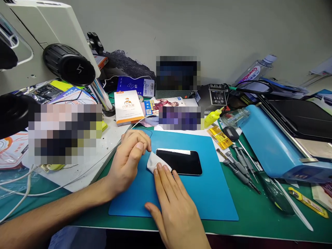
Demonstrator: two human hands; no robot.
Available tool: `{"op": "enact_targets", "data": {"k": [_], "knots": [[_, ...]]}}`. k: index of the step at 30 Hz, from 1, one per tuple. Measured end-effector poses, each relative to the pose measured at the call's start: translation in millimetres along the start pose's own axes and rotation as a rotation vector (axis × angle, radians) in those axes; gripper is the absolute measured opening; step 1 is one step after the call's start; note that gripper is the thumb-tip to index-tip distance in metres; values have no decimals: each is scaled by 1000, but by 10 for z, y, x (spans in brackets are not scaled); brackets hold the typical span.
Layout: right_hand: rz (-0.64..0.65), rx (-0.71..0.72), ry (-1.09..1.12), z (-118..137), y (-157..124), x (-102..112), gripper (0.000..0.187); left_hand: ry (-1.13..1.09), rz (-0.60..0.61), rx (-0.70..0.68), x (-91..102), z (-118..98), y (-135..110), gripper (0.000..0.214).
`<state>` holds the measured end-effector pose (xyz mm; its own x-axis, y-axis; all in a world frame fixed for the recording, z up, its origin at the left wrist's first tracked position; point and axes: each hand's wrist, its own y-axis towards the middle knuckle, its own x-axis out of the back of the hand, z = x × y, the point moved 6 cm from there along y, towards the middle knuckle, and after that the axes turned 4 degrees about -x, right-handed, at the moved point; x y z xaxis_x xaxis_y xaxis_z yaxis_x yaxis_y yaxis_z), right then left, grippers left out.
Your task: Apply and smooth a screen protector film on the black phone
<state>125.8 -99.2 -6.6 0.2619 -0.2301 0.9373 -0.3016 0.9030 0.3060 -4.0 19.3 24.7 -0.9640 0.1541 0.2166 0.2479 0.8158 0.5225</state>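
A dark-screened smartphone (183, 162) lies flat on a blue mat (207, 197), its long side running left to right. Over its left end is a small white wipe or cloth (155, 162). My right hand (176, 204) rests with straight fingers, their tips pressing the cloth down at the phone's near left corner; the thumb is spread to the side. Just left of the phone, my left hand (129, 160) is curled closed beside the cloth. Whatever its fingers may hold is hidden.
A white microscope (57, 38) overhangs the left side. Screwdrivers (240, 173), a green-handled tool (275, 193) and a yellow cutter (308, 202) lie on the right, near a blue machine (275, 141). Behind the mat are a white-orange box (128, 107) and a yellow bottle (212, 118).
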Motion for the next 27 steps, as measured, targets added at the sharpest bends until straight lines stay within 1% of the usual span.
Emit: {"op": "enact_targets", "data": {"k": [5, 7, 10, 12, 14, 16, 20, 22, 24, 27], "knots": [[30, -82, 15, -101, 346, -123, 62, 7, 4, -2, 2, 18, 0, 30], [27, -102, 15, -101, 392, -151, 63, 16, 5, 2, 7, 16, 8, 30], [-1, -100, 4, -36, 221, -102, 63, 24, -6, 2, 19, -2, 25, 29], [-10, -76, -4, 16, 47, -38, 62, 24, -11, 0, 22, -16, 30, 30], [-8, -48, -7, 44, -52, 7, 62, 20, -8, 0, 16, -23, 25, 30], [2, -47, -2, 29, -16, 9, 61, 17, 5, 6, 2, -16, 11, 30], [14, -103, 34, -96, 280, -67, 61, 26, 30, 15, -23, 14, -4, 30], [18, -106, 39, -143, 341, -80, 61, 37, 29, 15, -19, 20, 8, 30], [22, -90, 14, -156, 265, -52, 60, 43, 21, 17, -5, 18, 24, 30], [24, -39, -38, -141, 13, 34, 57, 46, 13, 17, 7, 16, 29, 30]]}}
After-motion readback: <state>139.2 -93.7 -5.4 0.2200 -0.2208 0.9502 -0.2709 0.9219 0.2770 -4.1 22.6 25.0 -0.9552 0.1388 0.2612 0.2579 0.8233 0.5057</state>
